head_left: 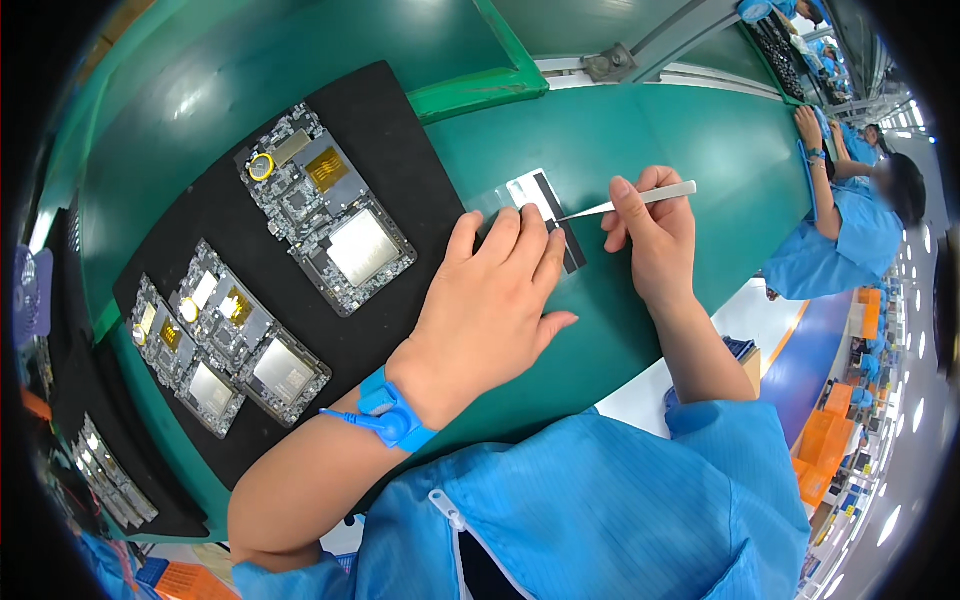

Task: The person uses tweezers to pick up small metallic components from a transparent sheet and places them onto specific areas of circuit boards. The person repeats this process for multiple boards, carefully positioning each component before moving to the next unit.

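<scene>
My left hand (492, 305) lies palm down with its fingers stretched out, the fingertips resting on a small white sheet with black strips (530, 190). My right hand (655, 235) is closed on a pair of light-coloured tweezers (674, 192). Their thin point touches or hovers just over a black strip of the sheet, beside my left fingertips; which of the two I cannot tell. Part of the sheet is hidden under my left hand. A blue wrist strap (392, 410) with a cord is around my left wrist.
On a black mat (370, 120) lie a large circuit board (325, 210) and two more boards (255, 330) at the near left. More boards (112, 480) lie at the far left. A green-framed panel (480, 95) edges the green table (640, 130). Another person (850, 220) sits to the right.
</scene>
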